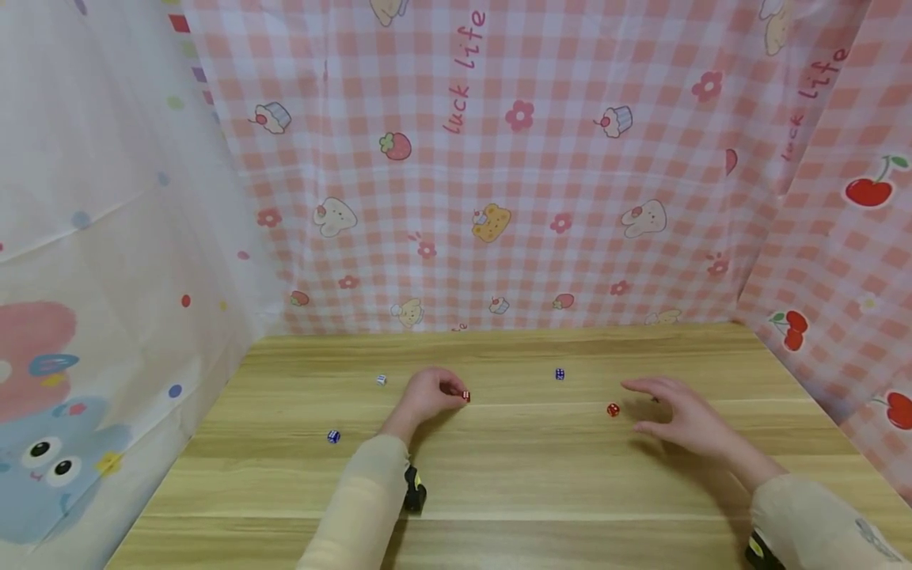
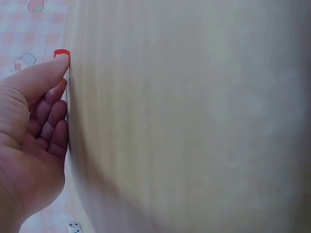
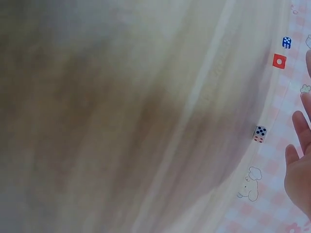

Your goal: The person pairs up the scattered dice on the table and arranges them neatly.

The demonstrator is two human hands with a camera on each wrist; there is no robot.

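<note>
Left hand (image 1: 430, 393) pinches a red die (image 1: 465, 396) at its fingertips, low over the table (image 1: 541, 483). Right hand (image 1: 684, 419) relaxed, fingers spread, holding nothing, near a second red die (image 1: 613, 409). Blue die (image 1: 560, 374) behind, another (image 1: 333, 436) and a white die (image 1: 381, 380) at left.

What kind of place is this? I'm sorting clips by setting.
Probably a makeshift tabletop booth, not a lived-in room: a wooden table is walled on three sides by hung printed sheets, pink gingham cloth behind. Small dice lie scattered; the left hand pinches a red die, and the right hand hovers open.
</note>
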